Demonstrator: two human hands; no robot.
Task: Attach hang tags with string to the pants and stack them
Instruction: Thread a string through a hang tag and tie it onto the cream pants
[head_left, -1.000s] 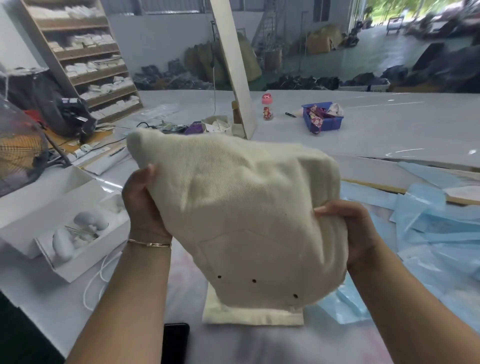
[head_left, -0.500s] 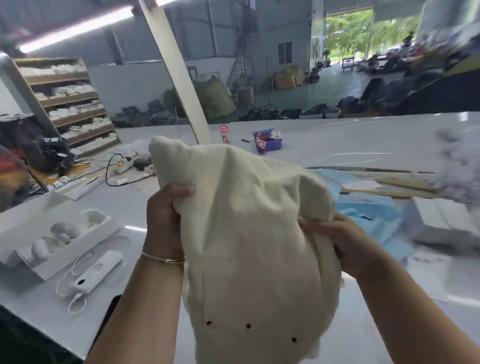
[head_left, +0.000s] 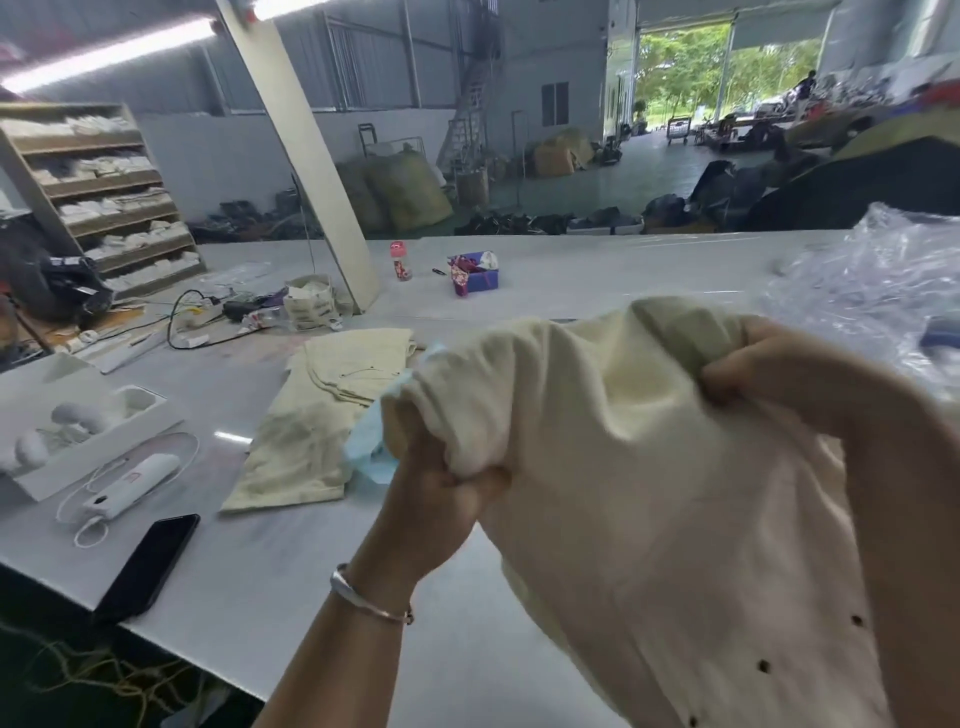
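**Both hands hold cream pants above the table**

The white table (head_left: 291, 566) spreads beneath both hands. The cream pants (head_left: 649, 493) hang in the air between them; the left hand (head_left: 441, 499) bunches the fabric in a fist and the right hand (head_left: 779, 379) grips its upper edge. Beyond the left hand, folded pants (head_left: 317, 415) lie flat. Further left lies a black phone (head_left: 148, 564).
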